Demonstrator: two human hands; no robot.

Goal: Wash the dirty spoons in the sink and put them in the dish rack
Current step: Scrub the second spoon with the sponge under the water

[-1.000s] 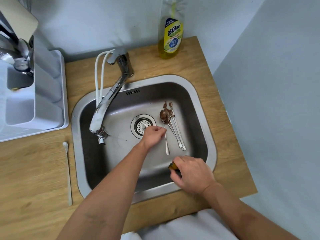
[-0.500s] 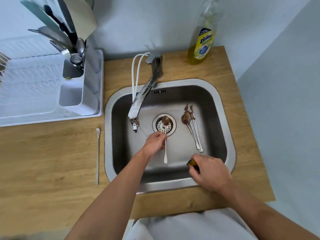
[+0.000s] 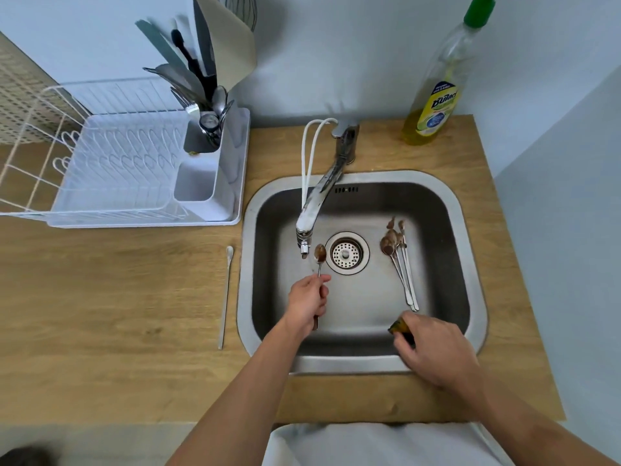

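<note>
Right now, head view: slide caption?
Left hand holds dirty spoon under faucet; right hand grips sponge.

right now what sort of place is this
Most likely a small home kitchen's washing-up corner: a steel sink with a tap set in a wooden counter, a white dish rack and a dish soap bottle.

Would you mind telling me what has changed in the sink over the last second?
The left hand took one dirty spoon from the pile and carried it leftward, bowl now beside the faucet tip. The right hand still grips the sponge; the remaining spoons lie unmoved.
</note>
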